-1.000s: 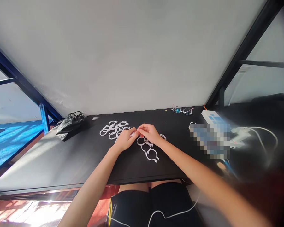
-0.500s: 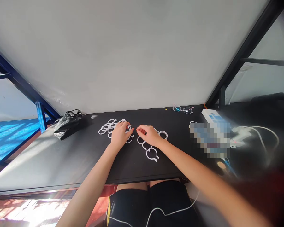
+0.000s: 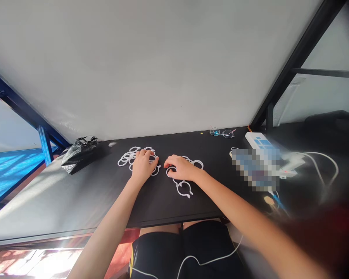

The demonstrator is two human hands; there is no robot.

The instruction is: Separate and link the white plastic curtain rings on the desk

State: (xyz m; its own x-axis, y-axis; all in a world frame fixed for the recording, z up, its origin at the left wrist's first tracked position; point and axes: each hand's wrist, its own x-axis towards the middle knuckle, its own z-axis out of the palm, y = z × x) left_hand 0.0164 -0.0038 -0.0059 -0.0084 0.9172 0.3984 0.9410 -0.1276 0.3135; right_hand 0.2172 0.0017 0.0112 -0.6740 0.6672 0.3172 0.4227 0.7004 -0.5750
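Observation:
White plastic open rings with small flared ends lie on the black table in two groups. My left hand (image 3: 144, 166) rests over the right side of the left pile of rings (image 3: 124, 159), fingers spread and covering some of it. My right hand (image 3: 178, 167) is over the right group of rings, its fingers curved and its thumb apart from them. One ring shows between that thumb and the fingers. Nearer to me, a ring (image 3: 178, 190) lies at the front of this group, and another ring (image 3: 202, 164) shows beyond the right wrist.
A black plastic bag (image 3: 80, 151) sits at the table's left end. Eyeglasses (image 3: 222, 133) lie by the wall. To the right are a white box (image 3: 260, 140), a blurred-out item (image 3: 254, 168) and white cables (image 3: 320, 162). A grey wall (image 3: 163, 77) rises behind the table (image 3: 99, 205).
My right hand's thumb and fingers have parted from a pinch, and the hand has lowered over a ring. My left hand stays at its pile. The view has shifted slightly.

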